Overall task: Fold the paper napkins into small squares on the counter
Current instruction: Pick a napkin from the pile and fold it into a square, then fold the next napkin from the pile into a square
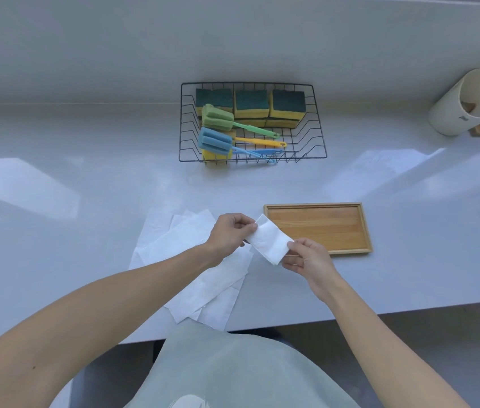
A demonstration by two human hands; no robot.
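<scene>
A white paper napkin [271,239], folded into a narrow strip, is held up just above the pale counter [85,225]. My left hand [230,234] pinches its upper left end. My right hand [306,259] pinches its lower right end. Under my left forearm, several unfolded white napkins [191,260] lie in a loose overlapping pile on the counter. A shallow wooden tray [321,228] with nothing in it sits just right of the held napkin; the strip's top corner overlaps the tray's left edge in view.
A black wire basket [252,122] farther back holds green-and-yellow sponges and three sponge brushes with coloured handles. A white cylindrical holder [465,104] stands on a wooden base at the far right. The counter's front edge [350,313] runs close to my body.
</scene>
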